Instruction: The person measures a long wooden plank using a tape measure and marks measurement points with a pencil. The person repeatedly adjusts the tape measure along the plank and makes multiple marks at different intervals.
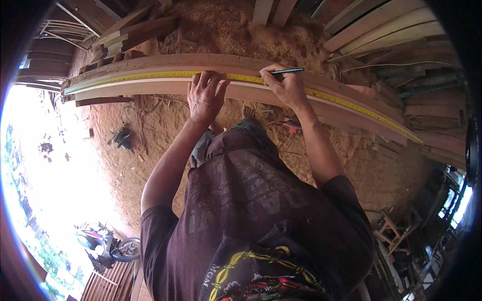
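A long yellow tape measure (351, 106) stretches along a long wooden board (150, 89), running from the far left to the right. My left hand (205, 98) is closed over the tape near the middle, its bent fingers holding the tape down on the wood. To the right of it, my right hand (287, 89) grips a dark, slim pencil (288, 71). The pencil's tip points left, just at the tape's edge. The fingertips of my left hand are partly hidden behind its knuckles.
Stacked planks (389, 30) lie at the far right, and more timber (130, 35) at the far left. Sawdust covers the ground. A dark power tool (121, 136) lies on the left, a red tool (292, 126) beyond my right forearm. A motorcycle (110, 246) stands lower left.
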`<action>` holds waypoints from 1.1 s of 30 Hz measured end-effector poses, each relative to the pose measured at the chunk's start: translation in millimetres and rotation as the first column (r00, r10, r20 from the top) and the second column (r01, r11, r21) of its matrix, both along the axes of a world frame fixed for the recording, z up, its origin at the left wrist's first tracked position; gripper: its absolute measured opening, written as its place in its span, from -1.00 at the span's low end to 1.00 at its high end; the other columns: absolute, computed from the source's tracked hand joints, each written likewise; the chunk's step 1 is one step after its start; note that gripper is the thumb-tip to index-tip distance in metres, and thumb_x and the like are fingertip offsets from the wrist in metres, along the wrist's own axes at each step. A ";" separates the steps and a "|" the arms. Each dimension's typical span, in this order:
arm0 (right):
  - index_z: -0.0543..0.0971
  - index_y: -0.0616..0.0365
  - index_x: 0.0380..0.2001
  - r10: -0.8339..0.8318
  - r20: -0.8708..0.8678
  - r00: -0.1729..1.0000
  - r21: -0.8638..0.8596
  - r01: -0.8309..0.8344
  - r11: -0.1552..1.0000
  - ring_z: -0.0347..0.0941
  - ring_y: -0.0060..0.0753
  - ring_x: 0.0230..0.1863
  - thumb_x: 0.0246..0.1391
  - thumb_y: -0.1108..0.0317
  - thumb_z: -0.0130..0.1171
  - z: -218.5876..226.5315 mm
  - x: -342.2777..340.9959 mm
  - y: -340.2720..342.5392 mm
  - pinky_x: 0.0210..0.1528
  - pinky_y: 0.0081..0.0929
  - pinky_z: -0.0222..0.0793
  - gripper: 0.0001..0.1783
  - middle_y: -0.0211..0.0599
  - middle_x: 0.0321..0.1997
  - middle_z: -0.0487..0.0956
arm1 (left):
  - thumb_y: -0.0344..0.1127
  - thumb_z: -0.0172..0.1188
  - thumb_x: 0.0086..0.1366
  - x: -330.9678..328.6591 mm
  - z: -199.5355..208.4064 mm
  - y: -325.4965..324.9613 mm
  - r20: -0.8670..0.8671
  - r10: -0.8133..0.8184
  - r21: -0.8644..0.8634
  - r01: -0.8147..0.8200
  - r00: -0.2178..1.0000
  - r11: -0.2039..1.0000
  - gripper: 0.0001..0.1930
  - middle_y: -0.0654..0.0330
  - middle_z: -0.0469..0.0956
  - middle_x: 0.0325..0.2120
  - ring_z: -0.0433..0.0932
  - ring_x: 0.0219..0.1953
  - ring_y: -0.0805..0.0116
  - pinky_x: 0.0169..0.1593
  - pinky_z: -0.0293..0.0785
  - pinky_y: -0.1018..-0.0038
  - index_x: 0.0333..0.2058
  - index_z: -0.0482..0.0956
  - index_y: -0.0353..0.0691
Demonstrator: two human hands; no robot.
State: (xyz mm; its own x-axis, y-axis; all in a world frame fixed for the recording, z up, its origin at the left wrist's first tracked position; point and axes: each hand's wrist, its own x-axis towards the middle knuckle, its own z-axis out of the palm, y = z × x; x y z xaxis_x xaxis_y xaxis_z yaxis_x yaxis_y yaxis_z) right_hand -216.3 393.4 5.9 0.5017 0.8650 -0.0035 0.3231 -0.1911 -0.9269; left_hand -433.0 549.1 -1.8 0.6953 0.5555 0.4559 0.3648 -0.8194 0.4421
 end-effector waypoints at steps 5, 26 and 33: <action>0.76 0.17 -0.18 0.000 0.044 0.999 0.013 0.000 1.000 0.60 -0.69 -0.30 0.41 0.26 0.34 -1.0 -0.5 0.5 -0.27 -0.54 0.52 -0.80 -0.50 -0.36 0.71 | -0.24 0.46 0.28 -0.8 -1.5 2.0 0.004 -0.018 0.009 0.018 1.000 1.000 -0.80 0.18 0.65 -0.11 0.60 -0.05 0.02 0.03 0.55 0.11 -0.16 0.74 -0.10; 0.75 0.19 -0.18 0.002 0.057 0.998 0.030 -0.004 1.000 0.57 -0.68 -0.32 0.41 0.24 0.34 1.7 -2.0 0.0 -0.28 -0.52 0.51 -0.78 -0.50 -0.37 0.69 | -0.25 0.43 0.28 -1.5 -1.9 1.6 0.002 -0.015 -0.010 0.015 1.000 1.000 -0.81 0.19 0.65 -0.12 0.60 -0.04 0.03 0.04 0.54 0.13 -0.15 0.73 -0.10; 0.76 0.20 -0.17 0.009 0.084 0.996 0.045 -0.013 0.999 0.59 -0.66 -0.29 0.41 0.28 0.34 -0.4 -0.8 0.9 -0.24 -0.52 0.53 -0.80 -0.47 -0.34 0.72 | -0.23 0.43 0.29 -1.4 -3.9 2.5 -0.001 -0.013 0.001 0.013 1.000 1.000 -0.81 0.21 0.65 -0.11 0.60 -0.03 0.03 0.04 0.53 0.12 -0.14 0.74 -0.08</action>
State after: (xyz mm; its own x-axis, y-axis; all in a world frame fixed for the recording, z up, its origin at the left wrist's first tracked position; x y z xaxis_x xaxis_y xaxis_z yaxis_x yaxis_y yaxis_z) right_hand -217.1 394.3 5.5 0.4888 0.8689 0.0781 0.4020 -0.1450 -0.9041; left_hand -434.5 551.6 -5.6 0.7028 0.5458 0.4563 0.3542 -0.8247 0.4409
